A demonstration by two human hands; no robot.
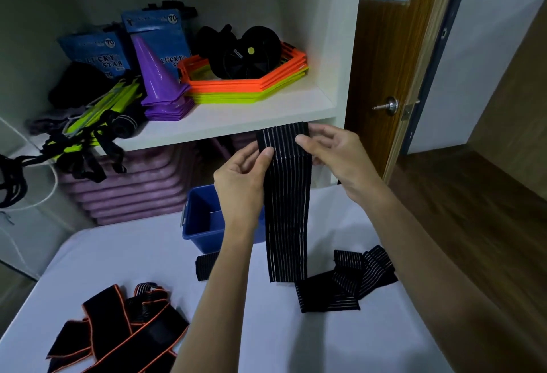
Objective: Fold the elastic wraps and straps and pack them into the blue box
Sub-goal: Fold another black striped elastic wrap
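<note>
- Head view: two hands, one blue box (204, 218), empty as far as shown, on the white table (340, 340).
- Left hand (241, 183) and right hand (334, 150) each pinch the folded top of one striped wrap (287, 210), black with thin pale lines, hanging at 12 o'clock.
- Second striped wrap (343, 284) lies at 3 o'clock; orange-edged straps (118, 328) at 8 o'clock.

Read "LUCKY STAR" in pale letters on the left blue package (96, 53) on the shelf (236, 115), with "70" in a round badge at its top corner and again near its bottom. Read "70" likewise on the taller blue package (159, 31), with "LUCKY" and "ST" showing past the purple cone (158, 76). Smaller print too blurred to make out.
</note>
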